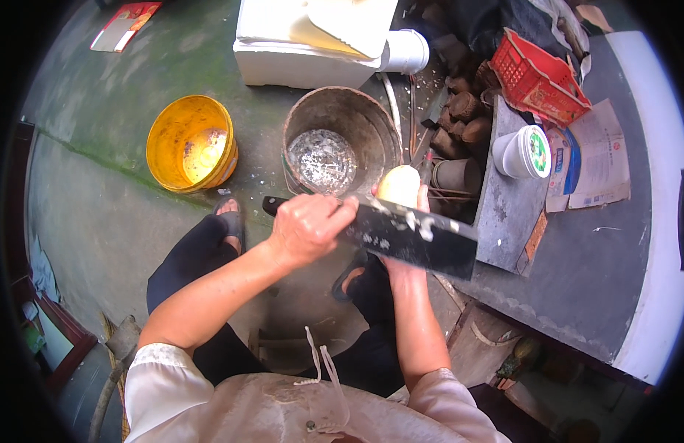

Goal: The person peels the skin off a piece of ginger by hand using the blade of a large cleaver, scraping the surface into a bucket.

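Note:
My left hand (pixel 311 224) is wrapped around the dark handle of a broad cleaver (pixel 419 241). The blade points right and has pale scraps stuck to its face. Behind the blade, my right hand (pixel 404 267) grips a pale yellowish, rounded piece of produce (pixel 400 184); its exact kind is unclear. The cleaver hides most of that hand and the lower part of the piece. Whether the edge touches the piece cannot be seen. Just beyond both hands stands a worn round bucket (pixel 375 119) with pale bits over its bottom.
A yellow bucket (pixel 223 147) stands at left, near my foot. White foam boxes (pixel 309 63) lie beyond. On the right are a red plastic crate (pixel 538 83), a white lidded tub (pixel 513 155) on a grey slab (pixel 499 221), flattened cardboard (pixel 599 160) and several brown lumps (pixel 464 105).

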Demonstrator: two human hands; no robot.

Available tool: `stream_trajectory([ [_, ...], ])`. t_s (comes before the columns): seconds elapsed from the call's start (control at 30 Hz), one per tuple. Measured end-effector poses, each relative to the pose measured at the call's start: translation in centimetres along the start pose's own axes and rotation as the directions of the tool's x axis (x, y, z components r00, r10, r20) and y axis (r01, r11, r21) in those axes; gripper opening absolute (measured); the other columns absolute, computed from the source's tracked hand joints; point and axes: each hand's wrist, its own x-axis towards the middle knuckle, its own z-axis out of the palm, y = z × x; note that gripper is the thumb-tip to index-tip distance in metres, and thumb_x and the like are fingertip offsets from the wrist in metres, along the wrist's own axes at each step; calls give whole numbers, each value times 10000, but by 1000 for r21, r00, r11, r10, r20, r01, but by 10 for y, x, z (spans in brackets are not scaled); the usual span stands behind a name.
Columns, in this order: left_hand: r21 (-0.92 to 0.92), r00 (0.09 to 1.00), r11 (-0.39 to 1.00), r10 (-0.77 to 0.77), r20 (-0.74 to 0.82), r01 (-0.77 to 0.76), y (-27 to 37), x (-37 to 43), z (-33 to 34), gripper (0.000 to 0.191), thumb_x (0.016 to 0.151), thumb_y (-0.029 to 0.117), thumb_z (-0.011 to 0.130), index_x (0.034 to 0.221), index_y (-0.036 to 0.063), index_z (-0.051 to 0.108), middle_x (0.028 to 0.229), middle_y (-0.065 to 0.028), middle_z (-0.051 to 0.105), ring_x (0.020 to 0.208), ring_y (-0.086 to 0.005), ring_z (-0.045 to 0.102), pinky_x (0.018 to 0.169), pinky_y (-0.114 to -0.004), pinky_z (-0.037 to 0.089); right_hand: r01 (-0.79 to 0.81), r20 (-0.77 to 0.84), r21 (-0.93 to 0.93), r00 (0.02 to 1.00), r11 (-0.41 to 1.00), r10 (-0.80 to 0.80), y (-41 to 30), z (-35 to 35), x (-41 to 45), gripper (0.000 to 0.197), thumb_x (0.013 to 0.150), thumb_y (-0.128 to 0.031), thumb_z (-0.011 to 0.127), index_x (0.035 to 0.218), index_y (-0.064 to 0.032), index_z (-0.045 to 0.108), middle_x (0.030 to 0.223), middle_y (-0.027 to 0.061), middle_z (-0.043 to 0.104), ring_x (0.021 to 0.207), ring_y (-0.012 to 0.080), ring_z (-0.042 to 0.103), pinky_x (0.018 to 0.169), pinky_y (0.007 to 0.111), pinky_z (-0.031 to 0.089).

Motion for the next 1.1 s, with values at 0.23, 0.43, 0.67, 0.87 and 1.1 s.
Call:
stream_trajectory([
  [0.23, -6, 999, 1000, 28, -33, -28, -8, 1, 12, 344, 654, 53, 662, 996, 84, 650, 657, -23, 514, 552, -196, 566, 498, -317, 462, 10, -160, 80, 987, 997, 3, -1, 5, -4, 596, 949, -598, 433, 1200, -79, 587, 1099, 136, 655, 972, 280, 635, 865, 446, 525],
  [0.43, 109, 956, 952, -292, 35, 287, -36, -3, 16, 262, 651, 18, 650, 895, 101, 604, 687, -71, 586, 643, -257, 645, 570, -392, 520, -30, 87, 95, 996, 995, 21, -3, 19, -17, 550, 954, -544, 456, 1247, -85, 529, 1059, 121, 632, 798, 291, 636, 590, 447, 516],
  [0.67, -60, 999, 998, -31, -16, 30, 1, 8, 3, 380, 635, 43, 672, 1011, 97, 660, 682, -39, 558, 585, -222, 600, 523, -345, 492, 25, -92, 2, 995, 1000, -24, 2, 1, -4, 555, 960, -572, 462, 1214, -88, 554, 1158, 122, 617, 1034, 279, 611, 867, 413, 529],
  [0.87, 80, 990, 986, -142, -20, 144, -25, 2, 15, 325, 675, 31, 647, 990, 107, 667, 649, -45, 550, 565, -242, 598, 512, -363, 491, -48, 117, 145, 993, 988, 31, 5, -2, -11, 607, 944, -607, 416, 1261, -100, 526, 1096, 154, 628, 845, 299, 636, 615, 458, 520],
  [1.1, -87, 988, 987, -142, -64, 136, -14, 9, 3, 412, 589, 5, 676, 994, 84, 675, 672, -62, 601, 616, -261, 628, 559, -369, 500, -22, 85, 29, 996, 999, 20, 3, 10, -11, 658, 880, -624, 497, 1321, -137, 530, 1215, 112, 625, 934, 292, 638, 657, 456, 506],
])
